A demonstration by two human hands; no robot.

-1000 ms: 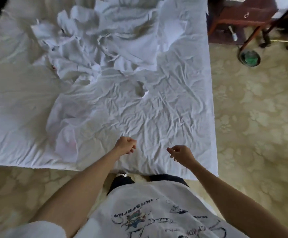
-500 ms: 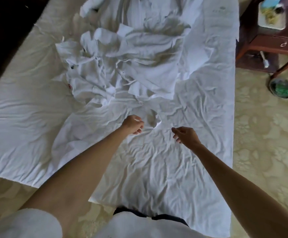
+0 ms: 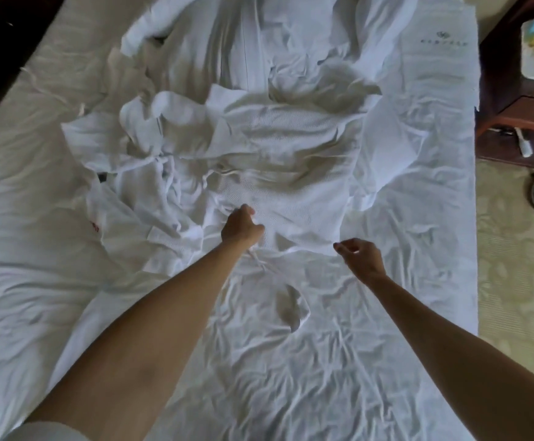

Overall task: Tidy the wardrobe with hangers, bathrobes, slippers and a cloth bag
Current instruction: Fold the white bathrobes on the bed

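- Right now your left hand (image 3: 241, 229) is closed into a fist, pressed on the near hem of the bathrobe (image 3: 259, 148), apparently pinching its cloth.
- Your right hand (image 3: 362, 257) hovers just beside that hem, fingers loosely curled, holding nothing.
- That bathrobe lies crumpled across the middle of the bed (image 3: 30, 218), on a wrinkled white sheet.
- Beyond the bed's right edge stands a dark wooden nightstand (image 3: 513, 100).
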